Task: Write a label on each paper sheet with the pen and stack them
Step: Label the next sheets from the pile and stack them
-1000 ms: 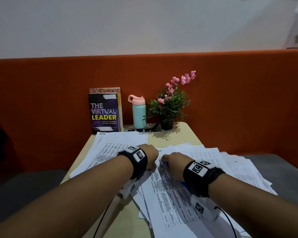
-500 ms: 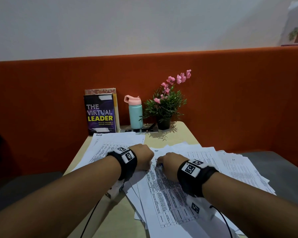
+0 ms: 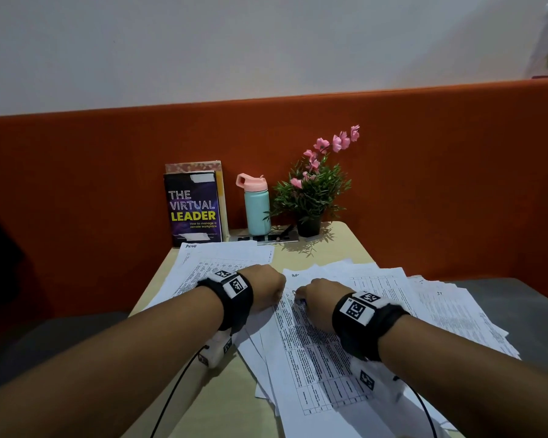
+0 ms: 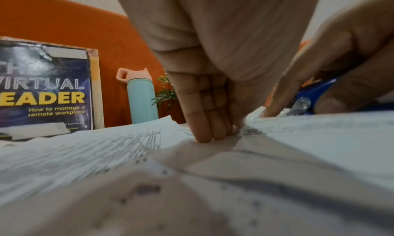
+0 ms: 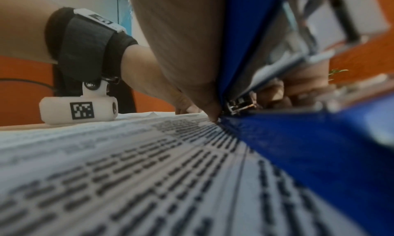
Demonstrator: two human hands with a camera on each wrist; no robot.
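A printed top sheet (image 3: pixel 314 358) lies over a loose pile of papers (image 3: pixel 450 311) on the small beige table (image 3: pixel 339 248). My right hand (image 3: pixel 317 295) grips a blue pen (image 3: pixel 301 301) near the sheet's top left corner, just below a short handwritten mark. The left wrist view shows the pen (image 4: pixel 311 89) with its clear tip close to the paper; the right wrist view shows its blue barrel (image 5: pixel 245 45) over the printed table (image 5: pixel 149 163). My left hand (image 3: pixel 268 287) sits beside it, fingertips (image 4: pixel 204 135) pressing the paper down. A neater stack of sheets (image 3: pixel 209 263) lies to the left.
At the table's far edge stand a book (image 3: pixel 193 210), a teal bottle with a pink lid (image 3: pixel 257 210) and a potted pink-flowered plant (image 3: pixel 310 191). An orange padded backrest (image 3: pixel 440 172) rises behind. Papers overhang the table's right side.
Both hands stay on the top sheet. The right hand with the pen has shifted slightly, and a short handwritten mark now shows above it.
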